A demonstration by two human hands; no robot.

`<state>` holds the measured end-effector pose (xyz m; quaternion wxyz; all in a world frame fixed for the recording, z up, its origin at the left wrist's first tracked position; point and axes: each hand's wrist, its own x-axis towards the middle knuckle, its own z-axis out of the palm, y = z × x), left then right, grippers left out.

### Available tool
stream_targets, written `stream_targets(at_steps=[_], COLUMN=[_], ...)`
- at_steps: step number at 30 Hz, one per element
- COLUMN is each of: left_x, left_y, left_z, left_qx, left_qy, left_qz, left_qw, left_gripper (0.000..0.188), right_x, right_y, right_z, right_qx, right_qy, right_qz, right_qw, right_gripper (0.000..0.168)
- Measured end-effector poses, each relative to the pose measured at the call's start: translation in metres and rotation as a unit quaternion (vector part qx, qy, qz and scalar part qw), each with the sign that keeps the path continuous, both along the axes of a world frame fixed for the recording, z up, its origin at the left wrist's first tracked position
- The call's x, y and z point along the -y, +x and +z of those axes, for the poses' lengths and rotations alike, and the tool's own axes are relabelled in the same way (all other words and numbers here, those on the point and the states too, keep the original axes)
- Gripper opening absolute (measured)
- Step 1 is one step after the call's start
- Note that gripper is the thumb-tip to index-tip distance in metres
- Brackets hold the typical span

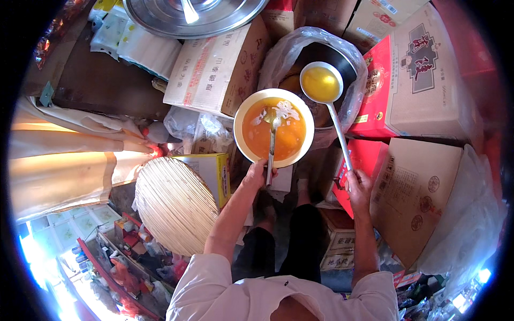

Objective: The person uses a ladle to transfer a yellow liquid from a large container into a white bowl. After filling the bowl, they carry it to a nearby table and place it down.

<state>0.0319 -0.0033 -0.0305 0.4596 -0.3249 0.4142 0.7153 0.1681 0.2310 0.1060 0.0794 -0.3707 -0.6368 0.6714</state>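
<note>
My left hand (257, 174) grips the near rim of a cream-coloured bowl (238, 134) filled with an orange-yellow liquid (293, 134). White foam floats on the liquid, and a metal spoon (272, 146) leans in it, its handle passing over the rim by my fingers. In my right hand (358, 186) is the handle of a long metal ladle (335, 116). Its round cup holds clear yellow liquid (321, 84), level above a deep dark vat (345, 56). Clear plastic sheeting (277, 52) wraps the vat's rim. The bowl partly covers the vat's near left side.
Cardboard boxes (421, 72) stand at the right, beside a red carton (373, 88). Another carton (200, 76) is left of the vat, below a large round metal lid (160, 20). A round woven-stalk lid (176, 204) stands at my left. Clear plastic (470, 212) hangs far right.
</note>
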Motion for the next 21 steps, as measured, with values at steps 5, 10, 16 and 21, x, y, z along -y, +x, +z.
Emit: stream_targets(at_steps=[5,10,16,21], left_x=[0.002,-0.001,0.001,0.001], left_y=[-0.002,-0.001,-0.001,-0.001], left_z=[-0.006,0.000,-0.007,-0.004], left_qx=[0.020,0.006,0.023,0.011], left_qy=[-0.014,-0.007,-0.009,-0.004], left_qz=[0.004,-0.005,0.021,0.005], left_qw=[1.000,1.000,0.999,1.000], left_gripper=[0.020,0.019,0.023,0.023], right_x=[0.003,0.005,0.001,-0.001], right_y=[-0.002,-0.001,-0.001,0.000], right_z=[-0.001,-0.008,-0.008,-0.003], right_qx=[0.001,0.011,-0.001,-0.007], right_qy=[-0.013,-0.037,-0.024,0.030], right_qz=[0.013,0.003,0.013,0.022], right_qw=[1.000,0.999,1.000,0.999], right_gripper=[0.017,0.019,0.020,0.021])
